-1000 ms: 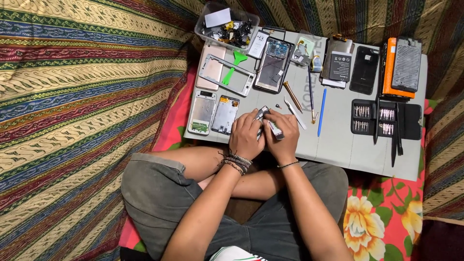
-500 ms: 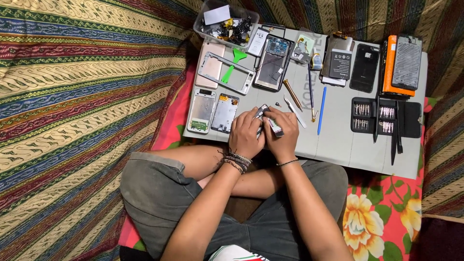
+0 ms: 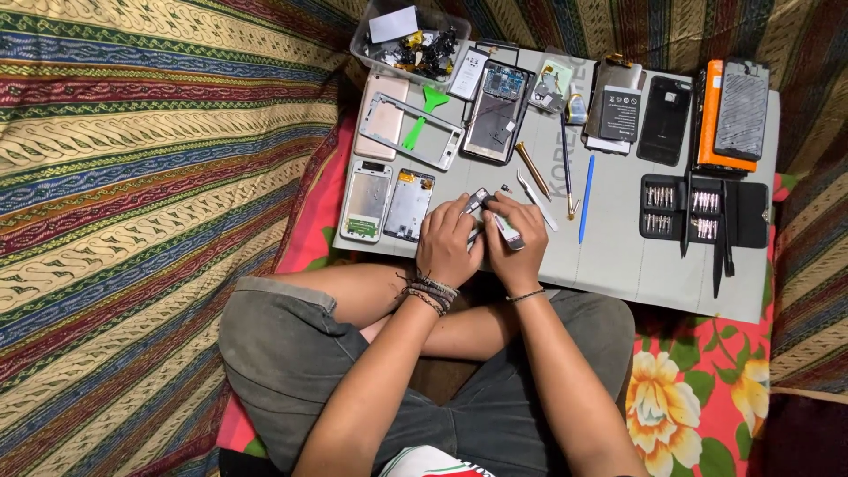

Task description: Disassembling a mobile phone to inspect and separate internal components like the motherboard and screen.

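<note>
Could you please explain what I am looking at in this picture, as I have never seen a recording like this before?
There is no machine here: a camera worn on a person's head looks straight down at their own two hands. The person sits cross-legged on patterned cloth, with a grey mat in front of them.

On the mat lie opened phones, a metal frame with a green tool on it, a black back cover, a blue stick, a black bit set and a clear tub of small parts.

The left hand and right hand meet at the mat's near edge and together hold a small phone part. What exactly it is, I cannot tell.
</note>
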